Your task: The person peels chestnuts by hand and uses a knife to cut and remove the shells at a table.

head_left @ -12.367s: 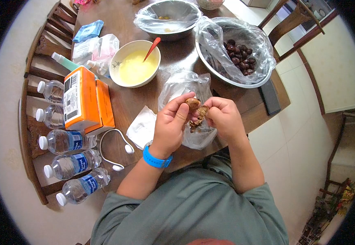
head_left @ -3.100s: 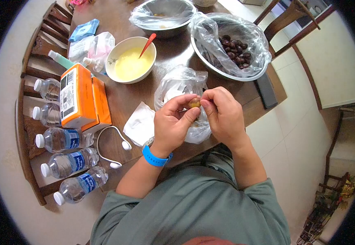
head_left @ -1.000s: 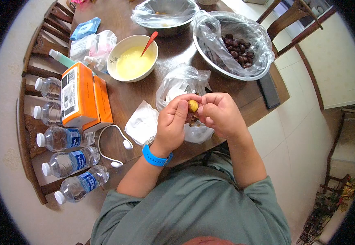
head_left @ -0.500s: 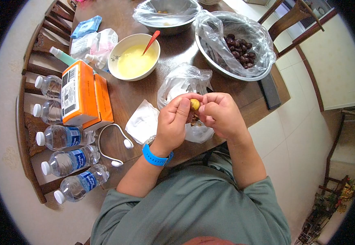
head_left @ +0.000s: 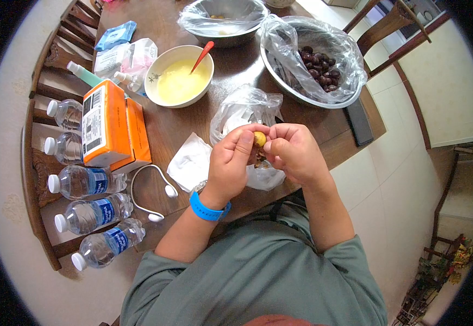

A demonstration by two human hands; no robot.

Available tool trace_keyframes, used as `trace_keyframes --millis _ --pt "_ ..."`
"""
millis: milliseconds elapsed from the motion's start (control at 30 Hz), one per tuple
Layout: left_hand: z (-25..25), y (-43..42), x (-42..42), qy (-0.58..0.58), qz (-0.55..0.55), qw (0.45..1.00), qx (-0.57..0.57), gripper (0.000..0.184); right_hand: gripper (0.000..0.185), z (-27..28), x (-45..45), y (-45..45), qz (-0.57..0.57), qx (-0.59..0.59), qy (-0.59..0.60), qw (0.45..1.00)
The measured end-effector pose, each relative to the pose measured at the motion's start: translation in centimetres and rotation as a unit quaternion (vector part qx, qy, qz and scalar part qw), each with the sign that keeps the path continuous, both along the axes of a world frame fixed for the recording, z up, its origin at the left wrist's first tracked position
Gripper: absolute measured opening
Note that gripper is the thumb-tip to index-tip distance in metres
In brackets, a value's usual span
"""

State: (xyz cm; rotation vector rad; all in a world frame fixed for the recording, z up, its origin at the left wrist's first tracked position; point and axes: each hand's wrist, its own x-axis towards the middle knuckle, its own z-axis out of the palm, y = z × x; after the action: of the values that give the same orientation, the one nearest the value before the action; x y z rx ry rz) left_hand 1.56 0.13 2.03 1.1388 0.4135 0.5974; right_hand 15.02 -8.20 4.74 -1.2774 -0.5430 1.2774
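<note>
My left hand grips a small yellow peeled chestnut between thumb and fingers. Closed against the chestnut's right side, my right hand has its thumb and index fingertip touching it; whether a bit of skin is pinched there is too small to tell. Beneath both hands lies a clear plastic bag with brown shell scraps, partly hidden by the fingers. Dark brown unpeeled chestnuts lie in a bag-lined metal basin at the upper right.
A white bowl of yellowish liquid holds a red spoon. Farther back stands another bag-lined basin. Orange boxes and several water bottles are on the left. A napkin, white cable and dark phone lie nearby.
My right hand has shifted very slightly, its fingers curling closer to the chestnut. The left hand keeps its hold in the same place.
</note>
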Motion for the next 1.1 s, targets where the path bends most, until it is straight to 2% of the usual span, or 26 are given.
trace_keyframes --millis 167,267,367,567,867,967,1100 --pt "0.34 0.04 0.05 -0.032 -0.023 0.996 -0.074 0.032 0.012 -0.33 -0.02 0.01 0.003 0.015 -0.012 1.000" --pt "-0.17 0.13 0.05 -0.041 -0.023 0.996 -0.070 0.033 0.012 -0.53 -0.19 0.12 -0.007 0.030 -0.001 1.000" --pt "0.24 -0.05 0.16 -0.037 -0.013 0.996 -0.083 0.032 0.012 -0.30 0.11 0.04 -0.007 0.029 0.102 0.994" --pt "0.38 -0.05 0.03 0.013 0.019 1.000 0.014 0.030 0.012 -0.14 -0.26 0.21 -0.015 0.011 0.016 1.000" --pt "0.70 -0.15 0.20 -0.009 0.012 1.000 -0.019 0.035 0.011 -0.65 -0.20 0.28 -0.015 0.012 -0.008 1.000" --pt "0.32 0.02 0.02 0.001 0.002 1.000 -0.021 0.031 0.011 -0.54 0.10 0.14 -0.006 0.017 0.076 0.997" --pt "0.45 -0.06 0.05 0.026 0.020 0.999 0.043 0.031 0.011 -0.05 -0.09 0.20 -0.008 0.000 0.028 1.000"
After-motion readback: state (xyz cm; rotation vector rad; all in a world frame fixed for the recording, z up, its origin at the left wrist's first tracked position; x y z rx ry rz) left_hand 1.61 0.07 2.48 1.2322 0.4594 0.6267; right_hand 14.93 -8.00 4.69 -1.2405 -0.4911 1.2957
